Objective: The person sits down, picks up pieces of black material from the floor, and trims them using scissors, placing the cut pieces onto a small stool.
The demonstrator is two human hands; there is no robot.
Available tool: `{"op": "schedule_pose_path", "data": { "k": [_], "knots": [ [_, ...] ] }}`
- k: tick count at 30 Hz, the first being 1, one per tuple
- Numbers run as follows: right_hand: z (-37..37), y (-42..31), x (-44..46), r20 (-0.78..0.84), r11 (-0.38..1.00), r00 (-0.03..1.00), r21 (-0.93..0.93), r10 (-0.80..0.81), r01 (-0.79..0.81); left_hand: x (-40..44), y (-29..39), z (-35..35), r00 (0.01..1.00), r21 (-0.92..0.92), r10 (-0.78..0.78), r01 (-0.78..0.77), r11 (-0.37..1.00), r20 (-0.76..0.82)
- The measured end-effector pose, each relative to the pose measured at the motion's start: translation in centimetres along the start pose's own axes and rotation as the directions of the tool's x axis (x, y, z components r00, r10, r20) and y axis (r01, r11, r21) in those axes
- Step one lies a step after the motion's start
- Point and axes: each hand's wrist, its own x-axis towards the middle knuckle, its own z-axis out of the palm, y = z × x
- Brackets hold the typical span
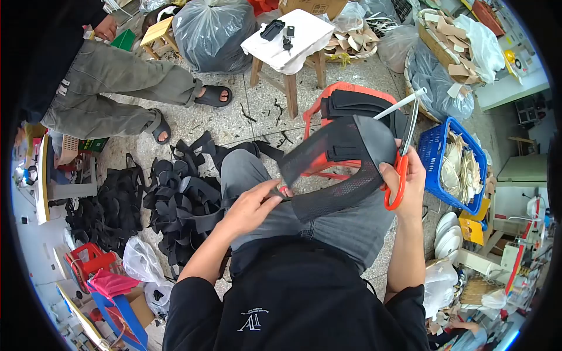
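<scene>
A curved black shoe-upper-like piece (336,199), part perforated mesh and part smooth, spans the space above my lap. My left hand (254,207) is closed in a pinch at its left end; a small red thing shows by the fingertips. My right hand (408,175) is closed around orange-handled scissors (398,186), blades pointing up and away, with the thumb pressing the black piece's right edge. Behind the piece stands a red plastic stool (313,120) bearing a stack of flat black pieces (357,103). A white rod (404,102) reaches past the scissor blades.
Piles of black strips (184,205) lie on the floor at left. A person in grey trousers (129,73) stands upper left. A cloth-covered stool (304,38) holds keys. At right is a blue basket (430,155) of pale pieces; full plastic bags (213,35) sit behind.
</scene>
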Motion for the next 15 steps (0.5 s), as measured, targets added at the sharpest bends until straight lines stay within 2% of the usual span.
{"op": "schedule_pose_path", "data": {
  "k": [1, 7, 9, 11, 13, 14, 15],
  "knots": [
    [0.0, 0.2, 0.1, 0.015, 1.0, 1.0, -0.017, -0.025, 0.025, -0.4, -0.1, -0.4, 0.984, -0.083, -0.175, 0.177, 0.981, 0.026],
    [-0.4, -1.8, 1.5, -0.024, 0.999, 0.999, 0.039, -0.024, 0.025, -1.0, -0.1, -0.2, 0.983, 0.024, -0.17, 0.169, 0.985, 0.073],
    [-1.4, -2.4, 2.9, -0.153, 0.968, 0.961, 0.067, -0.229, 0.241, 0.8, 0.7, 0.4, 0.98, -0.187, -0.2, 0.2, 0.962, 0.021],
    [-2.5, -2.9, 4.2, -0.27, 0.894, 0.871, 0.068, -0.411, 0.443, 2.5, 2.0, 1.0, 0.968, -0.393, -0.251, 0.224, 0.892, -0.019],
    [-4.3, -6.1, 5.0, -0.358, 0.858, 0.863, 0.241, -0.355, 0.453, 5.7, 7.9, -0.5, 0.999, -0.403, -0.036, 0.02, 0.915, -0.031],
    [-5.5, -6.5, 5.6, -0.357, 0.855, 0.86, 0.237, -0.364, 0.461, 7.0, 10.3, -1.3, 0.999, -0.406, -0.029, 0.012, 0.914, -0.036],
    [-7.0, -6.9, 6.0, -0.376, 0.844, 0.866, 0.295, -0.329, 0.448, 8.1, 12.4, -2.0, 0.999, -0.383, 0.015, 0.0, 0.924, 0.036]
  ]
}}
